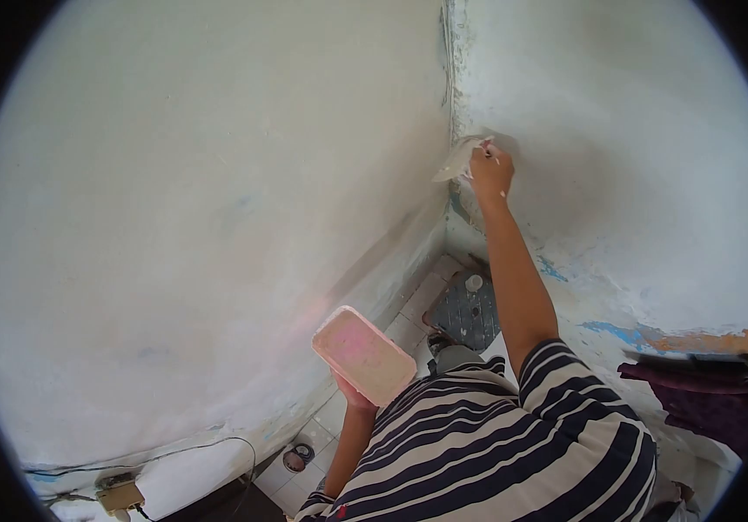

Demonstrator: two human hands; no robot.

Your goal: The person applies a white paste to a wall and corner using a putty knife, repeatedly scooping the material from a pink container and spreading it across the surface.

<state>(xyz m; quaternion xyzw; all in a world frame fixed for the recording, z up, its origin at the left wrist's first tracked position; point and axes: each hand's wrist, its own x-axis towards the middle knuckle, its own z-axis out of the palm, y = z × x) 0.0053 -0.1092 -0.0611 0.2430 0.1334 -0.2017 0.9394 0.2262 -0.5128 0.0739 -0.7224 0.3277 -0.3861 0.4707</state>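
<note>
My right hand (pixel 493 174) is closed around a putty knife (pixel 456 163), its wide pale blade pressed close to the corner where two walls meet. White smears mark the fingers and wrist. Lower down, my left hand (pixel 355 393) grips a pink rectangular plastic tub (pixel 374 396) from below and the side. Pale paste (pixel 361 352) with a pinkish tint lies inside the tub. Most of the left fingers are hidden behind it.
Below the corner, a grey stool or platform (pixel 465 313) with a small white cup (pixel 475 283) stands on white floor tiles. A tape roll (pixel 298 457), a cable and a socket box (pixel 120 498) are lower left. Dark purple cloth (pixel 696 396) hangs at right.
</note>
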